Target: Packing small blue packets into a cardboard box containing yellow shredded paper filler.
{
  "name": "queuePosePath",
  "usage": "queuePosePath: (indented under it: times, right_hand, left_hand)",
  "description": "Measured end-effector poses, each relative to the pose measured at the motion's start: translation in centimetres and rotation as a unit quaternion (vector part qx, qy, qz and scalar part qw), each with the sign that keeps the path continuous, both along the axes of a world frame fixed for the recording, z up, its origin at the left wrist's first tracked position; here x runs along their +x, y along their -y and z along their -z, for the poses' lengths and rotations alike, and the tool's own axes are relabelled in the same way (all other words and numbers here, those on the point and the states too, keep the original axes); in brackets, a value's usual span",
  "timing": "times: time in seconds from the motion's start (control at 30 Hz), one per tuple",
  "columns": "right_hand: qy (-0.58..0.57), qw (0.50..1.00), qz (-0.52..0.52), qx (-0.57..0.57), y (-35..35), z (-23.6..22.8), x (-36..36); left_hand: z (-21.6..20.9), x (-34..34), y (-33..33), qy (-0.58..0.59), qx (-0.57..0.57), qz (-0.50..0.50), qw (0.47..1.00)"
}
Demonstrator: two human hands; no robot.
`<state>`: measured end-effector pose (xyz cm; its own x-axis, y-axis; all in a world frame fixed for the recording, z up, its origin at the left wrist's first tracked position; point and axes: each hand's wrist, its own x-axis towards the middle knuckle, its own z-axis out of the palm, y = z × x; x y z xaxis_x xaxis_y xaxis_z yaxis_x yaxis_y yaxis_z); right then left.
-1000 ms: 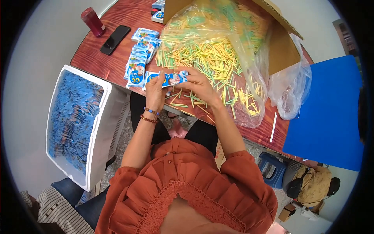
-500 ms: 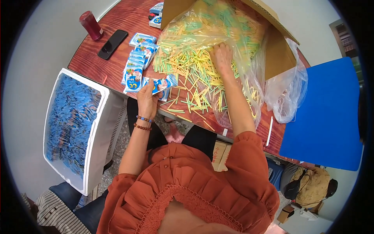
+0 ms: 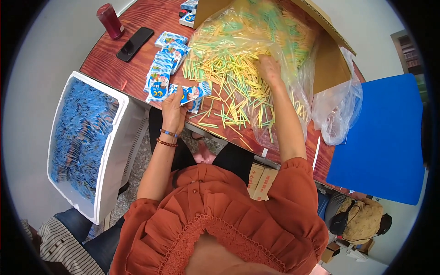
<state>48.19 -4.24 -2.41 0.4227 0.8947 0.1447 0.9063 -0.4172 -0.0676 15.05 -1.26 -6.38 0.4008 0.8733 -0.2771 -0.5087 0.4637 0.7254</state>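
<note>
My left hand (image 3: 173, 106) is closed on a blue-and-white packet (image 3: 192, 93) at the table's front edge, with another packet partly under it. Left of and beyond it lies an overlapping row of similar packets (image 3: 159, 85). My right hand (image 3: 269, 70) reaches into a large heap of thin yellow, green and orange sticks (image 3: 233, 75), fingers bent down among them. Its fingertips are hidden, so I cannot tell whether it grips any. Clear plastic sheeting (image 3: 279, 50) lies over part of the heap, which spills from an open cardboard box (image 3: 332, 68).
A white foam box (image 3: 103, 176) full of blue packets stands at the left, below table height. A black phone (image 3: 135, 44) and a red-filled jar (image 3: 110, 22) sit at the far left. Crumpled clear plastic (image 3: 334, 114) and a blue board (image 3: 380, 137) are at the right.
The whole view has turned slightly. My right hand has shifted a little to the right and nearer within the sticks. My left hand keeps its packet in nearly the same place.
</note>
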Motion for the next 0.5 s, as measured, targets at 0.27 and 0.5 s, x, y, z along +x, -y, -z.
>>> queuePosePath:
  times: [0.27,0.5]
  right_hand:
    - [-0.389,0.916,0.043,0.089,1.6,1.4,3.5]
    - [-0.618,0.767,0.092,0.145,2.7,0.7,0.8]
  left_hand:
    - [-0.2,0.7,0.3,0.011,-0.018,0.017,1.0]
    - [-0.4,0.5,0.4,0.033,-0.03,0.028,0.999]
